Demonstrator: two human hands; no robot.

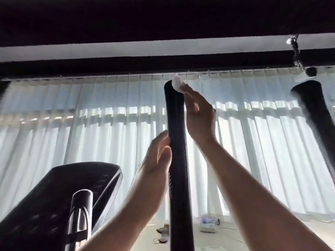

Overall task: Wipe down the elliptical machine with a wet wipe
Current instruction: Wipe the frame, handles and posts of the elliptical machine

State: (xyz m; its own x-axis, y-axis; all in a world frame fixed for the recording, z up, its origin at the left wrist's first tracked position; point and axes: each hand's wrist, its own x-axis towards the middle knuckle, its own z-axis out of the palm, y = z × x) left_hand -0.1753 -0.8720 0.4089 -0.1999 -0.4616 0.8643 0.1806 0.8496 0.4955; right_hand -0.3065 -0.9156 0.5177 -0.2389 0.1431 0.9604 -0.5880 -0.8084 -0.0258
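Observation:
A tall black handlebar (176, 124) of the elliptical machine rises through the middle of the head view. My right hand (199, 116) pinches a small white wet wipe (178, 85) and holds it against the top end of the bar. Lower down, my left hand (159, 154) rests on the bar's left side, fingers fairly straight against it. The machine's black console (59, 196) and a shorter chrome-and-black grip (80, 207) sit at the lower left. A second black handlebar (315, 113) stands at the right edge.
White sheer curtains (90, 133) over a bright window fill the background. On the floor beyond the bar lie a packet of wipes (209, 222) and some small items (162, 232). A dark ceiling beam (145, 64) runs across the top.

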